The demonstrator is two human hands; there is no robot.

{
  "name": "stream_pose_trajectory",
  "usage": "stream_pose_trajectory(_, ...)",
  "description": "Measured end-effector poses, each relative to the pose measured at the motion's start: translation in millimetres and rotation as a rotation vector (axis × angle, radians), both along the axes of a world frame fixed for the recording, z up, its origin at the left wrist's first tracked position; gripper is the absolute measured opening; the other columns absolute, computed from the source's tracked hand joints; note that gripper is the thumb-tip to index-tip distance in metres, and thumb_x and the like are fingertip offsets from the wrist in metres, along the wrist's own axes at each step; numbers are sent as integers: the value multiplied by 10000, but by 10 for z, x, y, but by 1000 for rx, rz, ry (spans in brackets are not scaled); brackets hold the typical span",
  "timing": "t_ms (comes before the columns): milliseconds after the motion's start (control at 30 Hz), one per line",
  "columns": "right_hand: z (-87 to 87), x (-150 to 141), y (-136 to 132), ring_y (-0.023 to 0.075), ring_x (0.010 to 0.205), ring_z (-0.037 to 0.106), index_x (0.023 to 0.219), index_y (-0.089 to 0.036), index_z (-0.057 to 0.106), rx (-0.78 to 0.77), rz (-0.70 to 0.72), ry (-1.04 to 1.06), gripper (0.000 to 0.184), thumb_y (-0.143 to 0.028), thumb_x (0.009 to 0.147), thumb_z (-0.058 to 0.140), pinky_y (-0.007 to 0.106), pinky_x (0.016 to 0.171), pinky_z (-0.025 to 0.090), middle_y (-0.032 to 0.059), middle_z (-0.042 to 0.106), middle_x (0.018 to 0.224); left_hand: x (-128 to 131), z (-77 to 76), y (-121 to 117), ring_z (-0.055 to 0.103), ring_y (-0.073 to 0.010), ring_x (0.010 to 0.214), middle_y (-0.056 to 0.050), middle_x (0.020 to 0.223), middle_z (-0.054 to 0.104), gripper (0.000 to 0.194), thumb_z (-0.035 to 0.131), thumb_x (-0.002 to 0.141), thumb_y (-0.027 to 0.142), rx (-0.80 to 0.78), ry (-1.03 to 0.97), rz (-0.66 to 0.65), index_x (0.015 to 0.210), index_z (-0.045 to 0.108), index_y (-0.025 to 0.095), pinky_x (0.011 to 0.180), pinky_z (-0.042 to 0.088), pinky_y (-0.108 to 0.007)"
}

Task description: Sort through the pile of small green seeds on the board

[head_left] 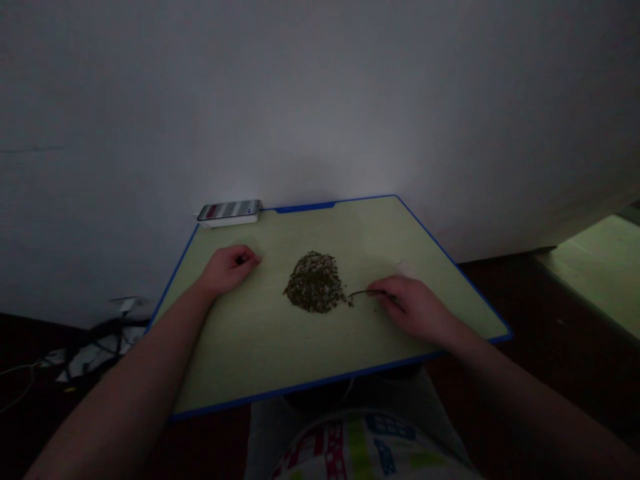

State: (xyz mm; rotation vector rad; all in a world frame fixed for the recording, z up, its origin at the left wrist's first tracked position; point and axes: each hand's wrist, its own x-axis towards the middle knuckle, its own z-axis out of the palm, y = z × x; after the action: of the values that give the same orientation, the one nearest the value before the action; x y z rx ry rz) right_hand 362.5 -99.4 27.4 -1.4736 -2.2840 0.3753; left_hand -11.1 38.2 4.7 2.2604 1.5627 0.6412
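Note:
A rounded heap of small dark grains or seeds [314,283] lies spread on the pale, blue-edged folding table [270,353]. Just right of the heap, my right hand [413,305] is closed around thin tweezers [361,293] with a curved tip. The tip points left and down, close to a few loose grains at the heap's edge. On the left side of the table rests my left hand [229,269], loosely curled with thumb and forefinger close together, apart from the heap. No object shows in it.
A phone [230,210] lies on a white box [233,221] at the back left corner. The table's far side meets a grey wall [320,100]. Cables and a power strip [95,353] are on the floor at left. The light is dim.

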Motion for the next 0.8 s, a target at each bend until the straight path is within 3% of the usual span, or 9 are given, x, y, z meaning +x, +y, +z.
stream_pose_trajectory(267, 87, 139, -312, 183, 829, 665, 1018, -171, 664, 88, -149, 114, 251, -185, 868, 464, 293, 728, 511, 65, 719, 943, 13, 38, -15, 468, -121, 544, 1, 597, 561, 346, 511, 774, 495, -38, -2, 15, 704, 598, 167, 520, 358, -239)
stream_pose_trajectory(467, 13, 234, -564, 181, 775, 656, 973, -161, 665, 95, -43, 61, 243, -157, 837, 465, 302, 700, 519, 72, 704, 843, -11, 1, 11, 469, -120, 545, 1, 595, 562, 349, 513, 778, 502, -54, 10, 29, 698, 594, 172, 524, 360, -238)
stream_pose_trajectory(633, -51, 363, -479, 174, 783, 662, 966, -179, 673, 80, -127, 117, 234, -183, 840, 476, 292, 703, 522, 64, 712, 871, -11, 5, 10, 481, -126, 553, -4, 601, 565, 346, 512, 771, 502, -55, 12, 30, 707, 600, 174, 530, 367, -240)
stream_pose_trajectory(800, -55, 508, -235, 192, 788, 678, 996, -181, 678, 95, -341, 197, 251, -219, 813, 510, 297, 672, 526, 58, 738, 904, -17, 4, 12, 469, -128, 539, 2, 577, 543, 344, 500, 768, 506, -56, 28, 27, 706, 598, 182, 521, 360, -244)
